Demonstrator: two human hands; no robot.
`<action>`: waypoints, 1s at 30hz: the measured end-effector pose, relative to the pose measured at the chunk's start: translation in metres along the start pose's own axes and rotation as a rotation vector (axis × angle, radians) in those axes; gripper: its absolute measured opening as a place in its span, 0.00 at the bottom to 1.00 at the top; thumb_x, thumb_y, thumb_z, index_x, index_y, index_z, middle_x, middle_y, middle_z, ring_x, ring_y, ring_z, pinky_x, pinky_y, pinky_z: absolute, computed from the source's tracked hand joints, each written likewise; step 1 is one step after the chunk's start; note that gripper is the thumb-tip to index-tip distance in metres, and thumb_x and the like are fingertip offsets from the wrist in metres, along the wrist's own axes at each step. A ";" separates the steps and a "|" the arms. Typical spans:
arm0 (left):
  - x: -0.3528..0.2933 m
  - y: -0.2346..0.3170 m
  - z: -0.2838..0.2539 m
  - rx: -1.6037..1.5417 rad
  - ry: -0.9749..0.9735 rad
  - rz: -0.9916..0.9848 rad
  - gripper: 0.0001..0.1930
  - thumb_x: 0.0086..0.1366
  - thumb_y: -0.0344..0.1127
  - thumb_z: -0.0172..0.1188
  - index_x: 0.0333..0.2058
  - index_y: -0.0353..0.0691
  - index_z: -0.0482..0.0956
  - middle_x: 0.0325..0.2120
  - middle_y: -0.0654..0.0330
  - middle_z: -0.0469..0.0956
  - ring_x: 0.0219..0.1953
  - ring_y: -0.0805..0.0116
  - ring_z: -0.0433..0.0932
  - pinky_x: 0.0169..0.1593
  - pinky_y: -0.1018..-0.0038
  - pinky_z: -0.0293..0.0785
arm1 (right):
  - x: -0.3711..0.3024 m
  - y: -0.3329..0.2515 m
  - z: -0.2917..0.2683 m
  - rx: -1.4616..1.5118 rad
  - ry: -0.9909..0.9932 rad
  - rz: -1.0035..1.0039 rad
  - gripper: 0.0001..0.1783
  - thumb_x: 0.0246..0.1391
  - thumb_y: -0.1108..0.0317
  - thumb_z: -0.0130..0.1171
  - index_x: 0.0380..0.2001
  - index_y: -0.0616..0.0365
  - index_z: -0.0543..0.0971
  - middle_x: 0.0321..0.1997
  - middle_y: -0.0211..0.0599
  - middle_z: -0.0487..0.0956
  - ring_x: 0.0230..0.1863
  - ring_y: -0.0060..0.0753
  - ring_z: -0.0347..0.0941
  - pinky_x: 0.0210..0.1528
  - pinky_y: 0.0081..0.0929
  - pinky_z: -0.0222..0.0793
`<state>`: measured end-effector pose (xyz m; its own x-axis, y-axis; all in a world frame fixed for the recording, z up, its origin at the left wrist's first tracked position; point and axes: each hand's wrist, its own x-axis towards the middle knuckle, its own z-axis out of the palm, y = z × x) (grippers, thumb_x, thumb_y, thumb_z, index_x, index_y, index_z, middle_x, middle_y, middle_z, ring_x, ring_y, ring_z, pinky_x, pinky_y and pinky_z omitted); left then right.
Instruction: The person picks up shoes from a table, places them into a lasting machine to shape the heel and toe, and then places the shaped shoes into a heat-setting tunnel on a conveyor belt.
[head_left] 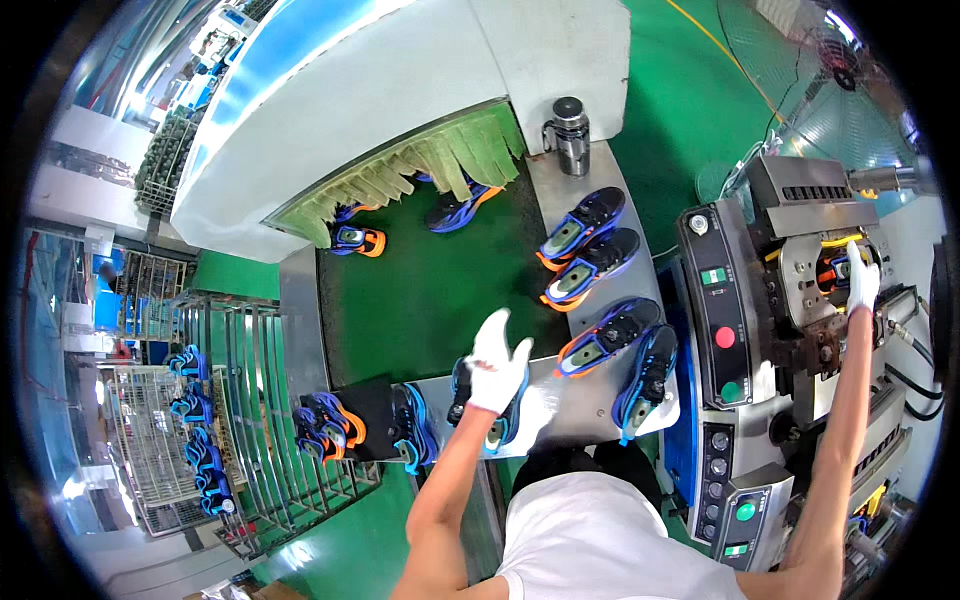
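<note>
My left hand (494,368), in a white glove, is raised over the near metal ledge with its thumb and fingers apart. Beneath it, partly hidden, are a black-and-blue shoe (460,388) and another dark shoe with blue edging (510,415). Stretched far to the right, my right hand (863,280), also gloved in white, is at the opening of a metal press (800,275). Its fingers look extended beside a shoe with orange and blue parts (832,270) inside the press; whether they touch it I cannot tell.
Several shoes stand along the ledge, including a blue-and-black one (645,380). Other shoes lie on the green conveyor (440,300) by a fringed curtain (400,175). A metal flask (570,135) stands behind. Control panels (722,310) with buttons front the press; wire racks (160,430) hold shoes at left.
</note>
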<state>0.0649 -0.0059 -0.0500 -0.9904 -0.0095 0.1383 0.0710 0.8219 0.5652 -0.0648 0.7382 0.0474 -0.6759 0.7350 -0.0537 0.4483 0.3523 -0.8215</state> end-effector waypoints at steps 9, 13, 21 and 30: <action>0.023 -0.237 -0.066 -0.141 0.101 -0.503 0.35 0.67 0.40 0.65 0.66 0.28 0.64 0.63 0.38 0.68 0.65 0.44 0.70 0.69 0.58 0.65 | -0.396 0.068 0.123 -1.226 0.017 -0.445 0.56 0.49 0.69 0.69 0.76 0.68 0.49 0.82 0.57 0.49 0.83 0.54 0.40 0.82 0.51 0.34; 0.086 -0.351 -0.081 0.156 0.269 -0.426 0.40 0.66 0.45 0.67 0.69 0.31 0.60 0.65 0.37 0.65 0.67 0.39 0.67 0.69 0.53 0.65 | -0.373 0.052 0.110 -0.864 -0.196 -0.343 0.58 0.45 0.64 0.69 0.76 0.67 0.52 0.81 0.63 0.47 0.82 0.60 0.39 0.83 0.43 0.34; 0.269 -0.447 -0.148 0.176 0.246 -0.283 0.44 0.64 0.50 0.68 0.73 0.42 0.58 0.66 0.36 0.65 0.66 0.35 0.67 0.68 0.50 0.65 | -0.491 0.086 0.030 -1.050 -0.100 -0.100 0.50 0.49 0.68 0.70 0.73 0.68 0.58 0.76 0.64 0.59 0.78 0.58 0.55 0.78 0.38 0.51; 0.254 -0.448 -0.143 0.265 0.252 -0.223 0.18 0.76 0.44 0.51 0.41 0.37 0.84 0.40 0.44 0.83 0.45 0.42 0.81 0.50 0.56 0.75 | -0.606 0.029 0.088 -0.695 -0.333 0.551 0.43 0.47 0.68 0.73 0.66 0.69 0.69 0.65 0.57 0.75 0.65 0.46 0.73 0.66 0.34 0.68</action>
<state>-0.2015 -0.4576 -0.1520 -0.9155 -0.3157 0.2494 -0.2074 0.9015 0.3798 0.3062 0.2523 0.0064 -0.3495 0.7355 -0.5804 0.9295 0.3503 -0.1158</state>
